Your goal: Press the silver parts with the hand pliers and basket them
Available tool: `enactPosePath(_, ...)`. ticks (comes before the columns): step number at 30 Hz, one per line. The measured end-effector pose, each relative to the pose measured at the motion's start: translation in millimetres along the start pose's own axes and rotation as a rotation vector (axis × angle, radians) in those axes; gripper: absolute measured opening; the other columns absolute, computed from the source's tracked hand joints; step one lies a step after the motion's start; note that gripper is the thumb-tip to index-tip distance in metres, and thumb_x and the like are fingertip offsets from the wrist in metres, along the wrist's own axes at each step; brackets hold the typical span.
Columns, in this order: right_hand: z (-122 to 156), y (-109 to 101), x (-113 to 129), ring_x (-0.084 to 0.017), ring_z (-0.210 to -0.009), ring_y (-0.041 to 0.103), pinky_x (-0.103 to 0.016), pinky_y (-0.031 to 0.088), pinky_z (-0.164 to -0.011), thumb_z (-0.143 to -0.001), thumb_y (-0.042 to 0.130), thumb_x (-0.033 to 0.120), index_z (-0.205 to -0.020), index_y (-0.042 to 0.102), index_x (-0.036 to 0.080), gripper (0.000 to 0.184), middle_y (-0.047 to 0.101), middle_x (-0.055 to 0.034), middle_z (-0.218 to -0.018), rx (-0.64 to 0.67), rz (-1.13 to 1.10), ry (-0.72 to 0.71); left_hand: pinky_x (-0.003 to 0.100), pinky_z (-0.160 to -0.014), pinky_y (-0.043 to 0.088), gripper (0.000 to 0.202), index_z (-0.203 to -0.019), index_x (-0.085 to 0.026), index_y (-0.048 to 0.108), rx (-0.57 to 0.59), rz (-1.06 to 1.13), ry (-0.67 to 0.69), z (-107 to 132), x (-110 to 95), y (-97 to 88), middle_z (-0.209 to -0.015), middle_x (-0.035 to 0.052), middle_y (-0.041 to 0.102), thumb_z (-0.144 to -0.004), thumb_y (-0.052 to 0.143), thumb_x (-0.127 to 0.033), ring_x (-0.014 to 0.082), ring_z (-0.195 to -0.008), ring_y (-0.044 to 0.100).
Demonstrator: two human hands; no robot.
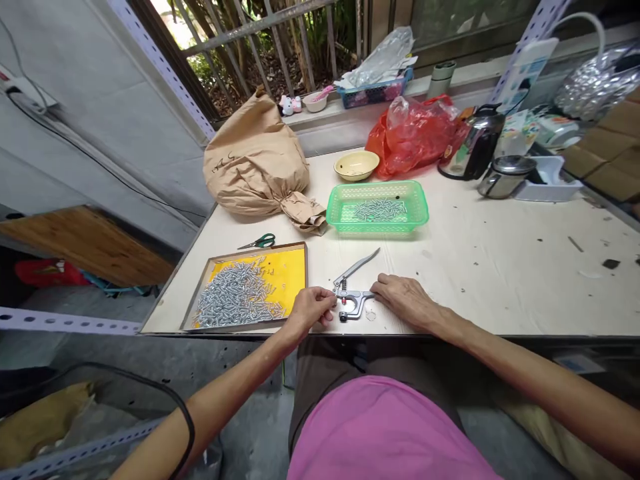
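Note:
A pair of snap pliers [357,308] lies near the table's front edge, its upper lever handle raised and its jaws toward my left hand. My right hand [406,300] has its fingers closed on the end of the lower handle. Beside the jaws, my left hand [311,308] is pinched, and whatever is between its fingertips is too small to make out. To the left, a shallow tray [295,257] with a yellow bottom holds a heap of small silvery metal pieces [235,297]. Similar pieces lie in a green plastic basket [377,225] beyond the pliers.
Green-handled scissors [265,241] lie behind the tray. Farther back stand a brown paper sack [257,160], a yellow bowl [356,165] and a red plastic bag [415,137]. A kettle [477,143] and a metal canister [505,179] are at the back right.

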State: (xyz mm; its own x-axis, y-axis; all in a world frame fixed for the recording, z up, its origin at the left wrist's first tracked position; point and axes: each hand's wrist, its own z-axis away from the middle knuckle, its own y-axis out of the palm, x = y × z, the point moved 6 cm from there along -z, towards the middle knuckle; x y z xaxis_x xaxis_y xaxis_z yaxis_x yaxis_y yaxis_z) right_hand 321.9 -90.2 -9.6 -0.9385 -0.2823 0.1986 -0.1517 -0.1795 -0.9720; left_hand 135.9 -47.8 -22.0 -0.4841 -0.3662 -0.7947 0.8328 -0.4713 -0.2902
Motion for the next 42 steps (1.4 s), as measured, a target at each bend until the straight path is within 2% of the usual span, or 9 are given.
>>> enactPosePath(4, 0.1, 3.3, -3.7, -0.017, -0.085, 0.056, -0.026, 0.034, -0.065, -0.097, 0.039, 0.026, -0.096, 0.061, 0.019, 0.023, 0.060, -0.0071, -0.095, -0.024, -0.003, -0.011, 0.016, -0.035, 0.032, 0.023, -0.073, -0.011, 0.061, -0.027, 0.106, -0.070, -3.6, 8.4, 15.4, -0.045, -0.0041, 0.053, -0.074, 0.069, -0.032, 0.0047, -0.031, 0.044)
enactPosePath(9, -0.4, 11.7, -6.5, -0.018, -0.085, 0.056, -0.027, 0.034, -0.063, -0.096, 0.038, 0.023, -0.096, 0.059, 0.019, 0.022, 0.060, -0.0071, -0.095, -0.046, 0.015, -0.009, 0.016, -0.035, 0.033, 0.033, -0.073, -0.011, 0.059, -0.057, 0.217, -0.179, -0.4, 17.9, 22.3, -0.043, -0.0060, 0.051, -0.066, 0.077, -0.038, 0.0036, -0.030, 0.042)
enactPosePath(20, 1.5, 9.3, -4.9, -0.019, -0.085, 0.055, -0.028, 0.033, -0.062, -0.096, 0.039, 0.022, -0.094, 0.058, 0.019, 0.019, 0.060, -0.0077, -0.096, -0.063, 0.021, -0.002, 0.017, -0.037, 0.038, 0.031, -0.070, -0.012, 0.059, -0.066, 0.092, -0.185, 3.0, 15.9, 22.1, -0.039, -0.0074, 0.047, -0.067, 0.075, -0.038, 0.0045, -0.031, 0.040)
enactPosePath(29, 1.3, 10.6, -3.6, -0.019, -0.085, 0.054, -0.028, 0.035, -0.064, -0.096, 0.038, 0.022, -0.095, 0.058, 0.019, 0.020, 0.060, -0.0084, -0.098, -0.062, 0.019, 0.002, 0.017, -0.037, 0.033, 0.021, -0.063, -0.014, 0.058, 0.080, 0.020, -0.243, -1.4, 12.9, 21.8, -0.038, -0.0085, 0.042, -0.069, 0.069, -0.030, 0.0033, -0.031, 0.032)
enactPosePath(33, 2.8, 6.1, -4.2, -0.019, -0.087, 0.055, -0.028, 0.039, -0.069, -0.095, 0.040, 0.025, -0.097, 0.059, 0.019, 0.020, 0.060, -0.0086, -0.099, -0.047, -0.022, 0.011, 0.017, -0.037, 0.033, 0.018, -0.065, -0.014, 0.059, 0.078, -0.007, -0.263, -2.4, 12.7, 20.4, -0.039, -0.0085, 0.042, -0.070, 0.068, -0.029, 0.0035, -0.032, 0.030)
enactPosePath(35, 1.4, -0.7, -8.2, -0.022, -0.096, 0.055, -0.031, 0.041, -0.076, -0.093, 0.047, 0.031, -0.103, 0.060, 0.019, 0.020, 0.058, -0.0109, -0.111, -0.076, -0.041, -0.001, 0.017, -0.036, 0.031, 0.018, -0.067, -0.014, 0.059, 0.069, -0.007, -0.271, -3.2, 14.2, 20.3, -0.039, -0.0083, 0.043, -0.069, 0.068, -0.030, 0.0036, -0.032, 0.031)
enactPosePath(36, -0.8, -4.7, -11.7, -0.025, -0.104, 0.053, -0.034, 0.042, -0.081, -0.089, 0.053, 0.036, -0.109, 0.059, 0.019, 0.027, 0.054, -0.0132, -0.121, -0.103, -0.041, -0.012, 0.018, -0.036, 0.030, 0.019, -0.067, -0.014, 0.060, 0.067, -0.005, -0.272, -3.5, 14.8, 20.4, -0.039, -0.0083, 0.043, -0.068, 0.069, -0.030, 0.0036, -0.032, 0.031)
enactPosePath(39, -14.4, -11.5, -26.8, -0.035, -0.129, 0.034, -0.047, 0.035, -0.097, -0.074, 0.068, 0.050, -0.133, 0.045, 0.016, 0.072, 0.031, -0.0206, -0.146, -0.148, -0.023, -0.046, 0.018, -0.036, 0.029, 0.020, -0.067, -0.014, 0.059, 0.065, -0.003, -0.263, -3.7, 15.0, 20.7, -0.040, -0.0087, 0.042, -0.068, 0.070, -0.031, 0.0033, -0.032, 0.030)
enactPosePath(42, -33.4, -5.0, -39.9, -0.039, -0.137, 0.020, -0.054, 0.028, -0.102, -0.064, 0.070, 0.062, -0.142, 0.033, 0.013, 0.099, 0.027, -0.0232, -0.148, -0.049, -0.049, -0.108, 0.018, -0.036, 0.027, 0.019, -0.065, -0.014, 0.058, 0.075, -0.012, -0.244, -2.5, 13.0, 21.2, -0.039, -0.0090, 0.040, -0.070, 0.066, -0.030, 0.0033, -0.031, 0.028)
